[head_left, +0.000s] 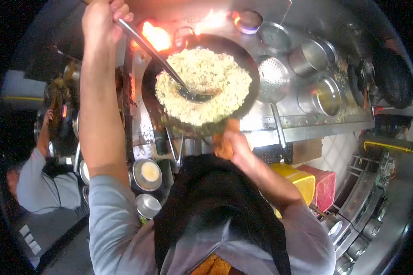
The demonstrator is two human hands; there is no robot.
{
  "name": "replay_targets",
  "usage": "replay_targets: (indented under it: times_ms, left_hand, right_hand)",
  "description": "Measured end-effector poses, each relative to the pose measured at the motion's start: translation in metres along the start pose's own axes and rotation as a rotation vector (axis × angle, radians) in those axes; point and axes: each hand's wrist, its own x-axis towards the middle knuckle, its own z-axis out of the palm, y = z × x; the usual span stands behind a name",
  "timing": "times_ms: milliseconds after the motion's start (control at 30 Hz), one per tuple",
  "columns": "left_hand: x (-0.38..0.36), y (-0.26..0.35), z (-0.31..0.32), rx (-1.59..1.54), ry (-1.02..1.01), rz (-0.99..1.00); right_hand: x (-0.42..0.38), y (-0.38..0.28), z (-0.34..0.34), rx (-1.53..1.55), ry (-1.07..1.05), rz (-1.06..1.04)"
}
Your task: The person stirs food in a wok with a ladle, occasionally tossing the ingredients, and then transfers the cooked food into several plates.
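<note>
My left hand (103,18), raised at the upper left, is closed around the long metal handle of a ladle (147,47). The ladle's bowl rests in a heap of pale fried rice (220,68) with small darker bits. This rice fills much of a dark wok (251,68), which sits tilted toward me over the stove. At the wok's near edge, my right hand (239,143) grips it through an orange-brown cloth (222,146). The cloth hides the part of the wok under my fingers.
Flames (156,36) rise behind the wok at the left. A perforated skimmer (273,78) lies right of it, beside metal pots (307,58). Bowls (147,205) stand at lower left; yellow (298,176) and red bins (323,183) at lower right. Another person (48,183) works at far left.
</note>
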Motion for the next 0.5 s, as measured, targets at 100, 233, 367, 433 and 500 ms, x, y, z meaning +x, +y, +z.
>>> replay_targets:
  times_ms: [100,233,367,433,500]
  left_hand:
    - [-0.025,-0.047,-0.002,0.068,0.116,0.008]
    - [-0.01,-0.053,-0.021,-0.094,0.207,0.142]
    - [-0.041,0.011,-0.047,-0.166,-0.358,0.245]
    - [-0.095,-0.005,-0.03,-0.06,-0.315,0.371]
    - [-0.109,-0.081,-0.003,0.142,-0.023,0.357]
  right_hand:
    - [0.097,0.028,-0.025,-0.055,0.028,0.093]
    - [0.053,0.062,-0.073,-0.092,-0.119,-0.073]
    - [0.017,0.037,-0.054,0.033,-0.081,-0.072]
    - [0.062,0.021,-0.025,-0.005,-0.062,-0.026]
    - [0.083,0.005,-0.007,-0.076,-0.097,0.0]
